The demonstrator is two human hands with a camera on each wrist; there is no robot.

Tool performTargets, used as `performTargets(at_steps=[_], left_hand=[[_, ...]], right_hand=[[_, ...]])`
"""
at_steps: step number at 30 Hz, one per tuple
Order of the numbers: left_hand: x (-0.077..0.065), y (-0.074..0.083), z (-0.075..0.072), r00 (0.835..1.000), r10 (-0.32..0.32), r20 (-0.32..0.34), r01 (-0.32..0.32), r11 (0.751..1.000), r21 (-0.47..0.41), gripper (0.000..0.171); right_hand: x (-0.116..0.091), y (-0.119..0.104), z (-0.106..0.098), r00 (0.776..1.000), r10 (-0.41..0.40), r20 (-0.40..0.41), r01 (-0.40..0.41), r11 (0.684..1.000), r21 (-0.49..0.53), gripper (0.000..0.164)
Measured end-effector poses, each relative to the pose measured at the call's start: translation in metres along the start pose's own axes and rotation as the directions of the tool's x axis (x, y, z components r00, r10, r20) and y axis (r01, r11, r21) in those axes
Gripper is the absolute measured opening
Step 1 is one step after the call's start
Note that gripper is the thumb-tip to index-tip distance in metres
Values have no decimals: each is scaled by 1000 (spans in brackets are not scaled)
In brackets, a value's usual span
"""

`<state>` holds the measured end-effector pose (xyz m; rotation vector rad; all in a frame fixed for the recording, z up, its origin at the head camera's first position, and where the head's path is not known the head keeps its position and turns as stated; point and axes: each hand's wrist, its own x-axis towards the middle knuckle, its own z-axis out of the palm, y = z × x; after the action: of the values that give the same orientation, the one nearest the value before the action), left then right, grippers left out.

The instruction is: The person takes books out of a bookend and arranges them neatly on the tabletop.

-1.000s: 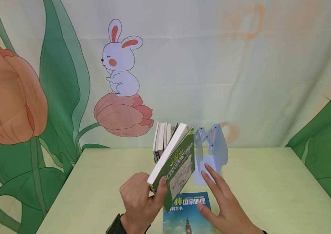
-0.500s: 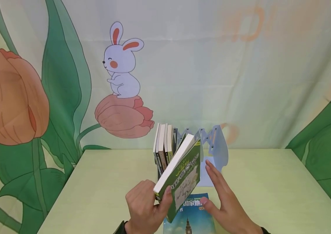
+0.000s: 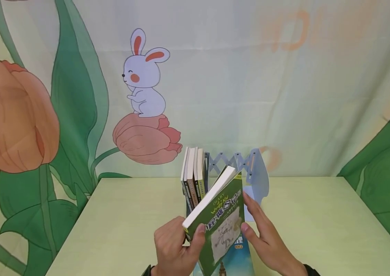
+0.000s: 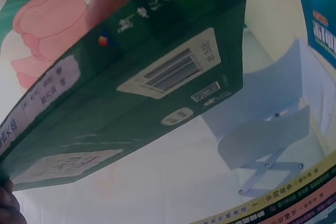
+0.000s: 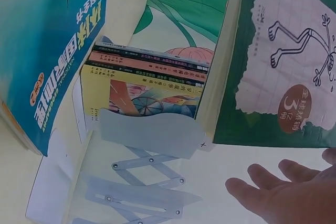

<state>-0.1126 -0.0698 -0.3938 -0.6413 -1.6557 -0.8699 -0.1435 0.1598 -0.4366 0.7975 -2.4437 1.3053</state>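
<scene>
A: What has just changed on your feed?

B: From my station I see the green book [image 3: 227, 218] lower and farther right than a second ago. The right hand [image 3: 267, 237], well apart from it then, is now right at its edge. More of the upright books [image 3: 190, 176] and the light-blue rack [image 3: 258, 176] shows behind.

A: What does that mean for the work?

B: I judge that the book is now within reach of both hands, though only the left plainly bears it.

A: And the grip?

B: The left hand [image 3: 172, 241] is clamped on the book's lower-left end, thumb on the front cover. The right fingers are apart and fairly straight; the right wrist view shows a gap beside some of them, and I can't tell whether any touch.

A: Where is the book, and which way does it point?

B: I have it held up over the blue book [image 3: 241, 260] lying on the table [image 3: 112, 230], in front of the rack. It's tilted: white page edge up and left, front cover rightward and towards me, title climbing to the upper right. The longest visible edge follows that slant, but the cover is foreshortened, so I can't confirm its true long axis.
</scene>
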Motion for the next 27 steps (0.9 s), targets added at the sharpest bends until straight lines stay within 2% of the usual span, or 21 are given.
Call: performTargets(at_steps=[5, 9, 13, 21, 25, 27], left_hand=[[-3, 3, 0, 996, -76, 50, 79, 995, -58, 23], [-3, 4, 0, 992, -112, 60, 118, 987, -110, 13], [-3, 7, 0, 985, -155, 77, 165, 975, -147, 19], [-4, 9, -1, 974, -213, 77, 224, 958, -179, 21], [-7, 11, -1, 951, -292, 99, 306, 933, -190, 21], [-8, 12, -1, 928, -356, 110, 372, 909, -187, 20]], right_hand=[[-1, 0, 1, 1000, 5, 2, -5, 999, 46, 67], [0, 3, 2, 999, -5, 35, 0, 990, 143, 65], [-1, 6, 2, 998, -14, 57, 1, 973, 232, 63], [-4, 8, 5, 997, -65, 34, 52, 953, 298, 62], [-6, 9, 7, 997, -77, 23, 66, 951, 301, 62], [-6, 8, 7, 997, -70, 18, 62, 952, 299, 62]])
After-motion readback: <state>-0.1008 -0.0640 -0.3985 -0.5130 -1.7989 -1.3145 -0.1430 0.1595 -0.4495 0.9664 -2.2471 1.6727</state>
